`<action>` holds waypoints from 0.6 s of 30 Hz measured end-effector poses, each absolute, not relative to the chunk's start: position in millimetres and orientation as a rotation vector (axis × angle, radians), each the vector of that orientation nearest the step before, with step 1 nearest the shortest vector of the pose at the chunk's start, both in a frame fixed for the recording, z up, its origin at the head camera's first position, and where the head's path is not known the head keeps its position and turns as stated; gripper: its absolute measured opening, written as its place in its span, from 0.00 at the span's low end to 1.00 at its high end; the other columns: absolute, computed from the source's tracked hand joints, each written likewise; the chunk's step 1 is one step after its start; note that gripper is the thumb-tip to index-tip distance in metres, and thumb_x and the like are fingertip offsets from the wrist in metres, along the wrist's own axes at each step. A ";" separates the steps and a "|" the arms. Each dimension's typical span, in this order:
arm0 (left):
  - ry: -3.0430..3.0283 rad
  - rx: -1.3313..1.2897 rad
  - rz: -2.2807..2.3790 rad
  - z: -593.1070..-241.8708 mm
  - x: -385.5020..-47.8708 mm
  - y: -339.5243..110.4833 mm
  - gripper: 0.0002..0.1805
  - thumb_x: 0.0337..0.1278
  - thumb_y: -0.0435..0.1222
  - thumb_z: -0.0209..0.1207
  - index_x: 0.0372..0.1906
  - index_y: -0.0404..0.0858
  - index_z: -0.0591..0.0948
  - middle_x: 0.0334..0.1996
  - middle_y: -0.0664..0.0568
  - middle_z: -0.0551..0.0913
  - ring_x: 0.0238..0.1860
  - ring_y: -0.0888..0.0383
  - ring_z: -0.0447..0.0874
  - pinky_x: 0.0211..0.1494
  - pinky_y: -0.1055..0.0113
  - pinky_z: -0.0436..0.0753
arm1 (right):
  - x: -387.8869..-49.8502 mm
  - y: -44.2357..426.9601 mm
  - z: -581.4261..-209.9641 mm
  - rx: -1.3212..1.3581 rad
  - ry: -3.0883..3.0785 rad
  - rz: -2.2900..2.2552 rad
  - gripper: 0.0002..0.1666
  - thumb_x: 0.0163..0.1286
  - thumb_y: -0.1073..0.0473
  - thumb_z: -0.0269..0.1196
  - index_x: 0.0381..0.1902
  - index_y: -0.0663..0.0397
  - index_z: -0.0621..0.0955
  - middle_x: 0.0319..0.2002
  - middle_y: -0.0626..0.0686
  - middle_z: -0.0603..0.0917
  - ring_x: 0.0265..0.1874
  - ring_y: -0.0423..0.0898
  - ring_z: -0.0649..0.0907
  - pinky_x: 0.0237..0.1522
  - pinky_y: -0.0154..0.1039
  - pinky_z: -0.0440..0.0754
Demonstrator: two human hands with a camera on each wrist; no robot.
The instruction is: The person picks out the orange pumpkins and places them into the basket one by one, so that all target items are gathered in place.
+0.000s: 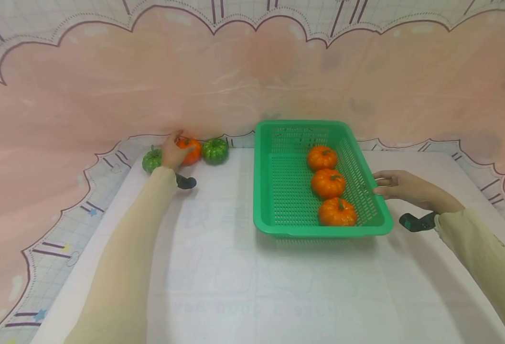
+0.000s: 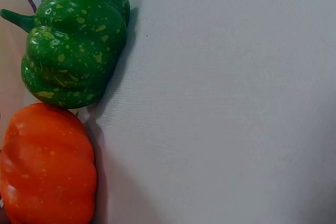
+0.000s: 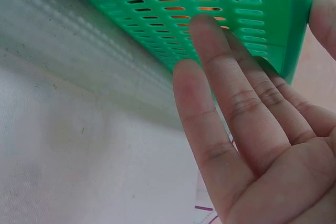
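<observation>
My left hand [image 1: 173,154] is at an orange pumpkin [image 1: 190,152] in the head view, thumb and forefinger spread about it; whether they press on it is unclear. Speckled green pumpkins flank it, one on the left [image 1: 151,160] and one on the right [image 1: 215,151]. In the left wrist view the orange pumpkin [image 2: 48,166] rests on the table beside a green one [image 2: 79,40], and the fingers are mostly out of frame. At the right side of a green plastic basket [image 1: 263,191], my right hand [image 1: 400,185] holds its fingers [image 3: 236,98] extended against or close to the perforated wall.
Inside the basket, three orange pumpkins [image 1: 328,183] form a line along the right side. A white cloth [image 1: 218,286] covers the table. Behind it hangs a pink patterned sheet [image 1: 218,86]. Black wrist devices [image 1: 417,222] sit below both hands.
</observation>
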State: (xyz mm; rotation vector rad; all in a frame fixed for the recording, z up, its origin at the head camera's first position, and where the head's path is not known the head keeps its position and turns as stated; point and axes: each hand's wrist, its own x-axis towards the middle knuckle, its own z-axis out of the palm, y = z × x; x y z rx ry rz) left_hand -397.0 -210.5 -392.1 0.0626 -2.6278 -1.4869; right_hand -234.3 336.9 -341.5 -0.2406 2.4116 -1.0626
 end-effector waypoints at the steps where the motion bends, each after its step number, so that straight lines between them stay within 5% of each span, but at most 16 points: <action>1: -2.630 0.064 -1.496 -392.4 -397.5 -210.5 0.37 0.57 0.29 0.58 0.71 0.36 0.57 0.72 0.41 0.57 0.72 0.45 0.54 0.76 0.56 0.56 | -234.1 336.7 -341.3 -0.241 2.412 -1.061 0.37 0.71 0.55 0.54 0.68 0.71 0.56 0.64 0.72 0.66 0.52 0.41 0.80 0.59 0.54 0.76; 12: -2.665 0.106 -1.451 -393.4 -397.6 -207.8 0.36 0.55 0.26 0.57 0.70 0.36 0.59 0.71 0.40 0.59 0.71 0.44 0.56 0.76 0.55 0.57 | -234.0 336.8 -340.6 -0.257 2.395 -1.080 0.36 0.71 0.56 0.54 0.68 0.71 0.56 0.64 0.72 0.66 0.45 0.25 0.77 0.58 0.51 0.77; 18: -2.667 0.084 -1.421 -394.9 -396.3 -207.1 0.37 0.54 0.26 0.58 0.70 0.35 0.60 0.69 0.39 0.61 0.70 0.44 0.58 0.75 0.55 0.57 | -234.8 338.5 -342.0 -0.256 2.394 -1.081 0.36 0.71 0.56 0.54 0.68 0.71 0.56 0.65 0.72 0.66 0.46 0.26 0.77 0.58 0.51 0.77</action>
